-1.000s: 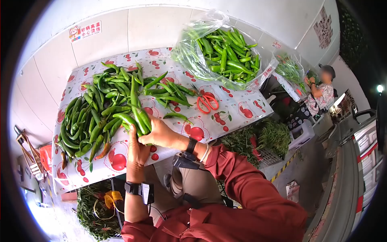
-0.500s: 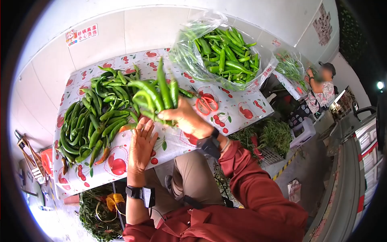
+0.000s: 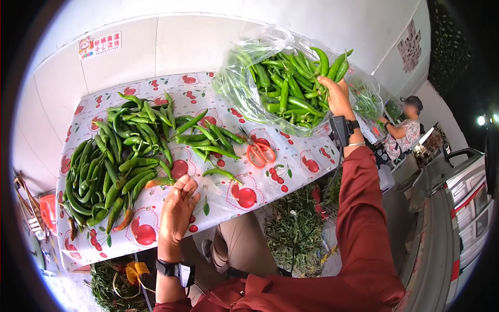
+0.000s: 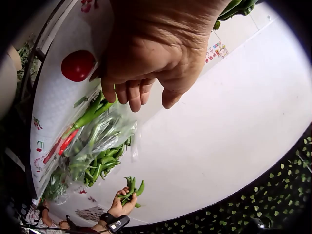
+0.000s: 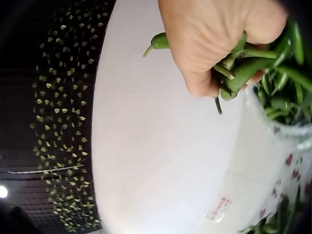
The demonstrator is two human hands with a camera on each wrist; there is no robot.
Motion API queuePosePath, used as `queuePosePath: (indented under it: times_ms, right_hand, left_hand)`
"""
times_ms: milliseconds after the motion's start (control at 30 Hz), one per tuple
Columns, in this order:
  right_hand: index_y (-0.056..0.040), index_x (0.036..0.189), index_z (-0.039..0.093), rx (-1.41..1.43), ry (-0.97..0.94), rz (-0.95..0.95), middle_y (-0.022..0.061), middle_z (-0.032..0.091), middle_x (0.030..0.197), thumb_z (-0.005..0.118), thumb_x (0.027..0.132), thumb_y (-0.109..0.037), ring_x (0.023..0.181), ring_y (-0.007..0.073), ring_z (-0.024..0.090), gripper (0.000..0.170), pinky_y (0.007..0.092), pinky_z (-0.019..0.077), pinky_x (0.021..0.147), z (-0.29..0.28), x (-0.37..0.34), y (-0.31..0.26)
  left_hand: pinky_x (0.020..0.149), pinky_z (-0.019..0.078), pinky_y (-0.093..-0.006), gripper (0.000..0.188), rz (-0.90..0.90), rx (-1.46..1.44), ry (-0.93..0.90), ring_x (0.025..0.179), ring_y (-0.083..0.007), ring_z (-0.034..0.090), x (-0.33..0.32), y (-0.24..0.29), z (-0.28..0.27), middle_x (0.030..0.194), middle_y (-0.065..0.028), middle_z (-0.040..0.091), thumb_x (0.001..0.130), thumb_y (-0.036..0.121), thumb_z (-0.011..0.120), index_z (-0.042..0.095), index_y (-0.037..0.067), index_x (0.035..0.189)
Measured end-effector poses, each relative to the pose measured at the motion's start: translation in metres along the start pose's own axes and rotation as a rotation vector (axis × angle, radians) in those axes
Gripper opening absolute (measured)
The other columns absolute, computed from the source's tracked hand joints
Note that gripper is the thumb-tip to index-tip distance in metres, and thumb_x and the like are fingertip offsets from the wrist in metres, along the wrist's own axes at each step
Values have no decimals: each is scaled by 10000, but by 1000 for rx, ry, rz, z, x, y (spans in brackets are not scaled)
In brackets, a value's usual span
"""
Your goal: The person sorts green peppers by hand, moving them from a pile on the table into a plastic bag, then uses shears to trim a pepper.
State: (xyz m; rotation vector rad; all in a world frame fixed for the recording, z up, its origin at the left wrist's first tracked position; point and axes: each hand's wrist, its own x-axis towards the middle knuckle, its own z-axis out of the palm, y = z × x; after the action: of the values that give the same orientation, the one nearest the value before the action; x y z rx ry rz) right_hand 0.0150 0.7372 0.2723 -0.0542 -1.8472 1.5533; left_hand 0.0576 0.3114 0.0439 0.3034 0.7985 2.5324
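My right hand (image 3: pixel 339 99) grips a small bunch of green chili peppers (image 3: pixel 323 61) over the right side of the clear plastic bag (image 3: pixel 234 86), which is full of similar peppers. Stems of the held peppers (image 5: pixel 243 73) poke out past the fingers in the right wrist view. Palm up and holding nothing, my left hand (image 3: pixel 177 210) is at the table's near side with its fingers loosely extended. Just left of it spreads a large pile of green peppers (image 3: pixel 112 161), with an orange-tinged pepper (image 3: pixel 158 182) close to the fingertips.
Red-handled scissors (image 3: pixel 260 154) lie between the bag and a smaller cluster of peppers (image 3: pixel 210 139). A single pepper (image 3: pixel 222 173) rests on the patterned tablecloth (image 3: pixel 291 190). Leafy greens (image 3: pixel 293 234) sit below the table. Another person (image 3: pixel 403 130) is at the far right.
The hands were together around the bunch at the table's near side. The right hand has carried it away to the right, over the bag; the left hand has let go and stayed behind.
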Motion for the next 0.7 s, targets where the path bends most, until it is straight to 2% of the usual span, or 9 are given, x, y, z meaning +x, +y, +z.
queuePosePath:
  times_ms: [133,267,367,433,567,633,700]
  right_hand:
    - [0,1013,541,-159,40,-131,62,622,880,685,701,4,724,147,601,344,274,485,646,2,41,24]
    - [8,1004,547,-227,60,-55,72,624,852,704,679,-29,727,161,604,363,290,483,642,11,85,55]
    - [7,977,560,-309,55,-126,76,629,845,710,674,-47,705,164,603,342,302,484,621,34,106,71]
    - [4,961,569,-264,37,-132,73,633,841,716,671,-60,682,167,599,332,308,484,618,52,120,81]
    - [-30,965,575,-190,-90,-45,45,629,803,718,695,-77,656,137,589,309,284,470,531,86,132,81]
    - [-63,981,578,-100,-257,119,25,628,799,712,733,-100,635,117,583,284,265,458,475,94,136,79]
    - [-86,1000,577,-177,-260,167,21,630,847,703,774,-142,633,122,592,265,256,458,457,95,134,71]
  left_hand:
    - [967,371,-341,512,-11,-16,6,1106,-173,508,-2,2,4,1135,-69,567,856,325,620,478,39,1256]
    - [938,407,-329,507,-41,17,27,1054,-168,542,-3,5,7,1049,-52,599,832,354,646,506,55,1216]
    - [945,393,-335,447,-47,-20,-22,1040,-176,552,-3,4,4,1063,-71,602,871,291,601,494,40,1225]
    - [944,395,-335,444,-53,-13,-1,1034,-181,554,-3,5,5,1050,-74,604,869,291,604,498,33,1214]
    - [942,399,-339,448,-86,-11,19,1034,-199,555,-3,5,6,1031,-77,600,869,294,605,498,16,1204]
    - [943,399,-341,459,-96,-5,12,1034,-200,554,-4,5,5,1025,-79,598,869,302,607,496,13,1207]
    - [939,408,-344,469,-108,-1,26,1027,-197,556,-3,6,7,1006,-75,599,856,307,623,494,18,1203]
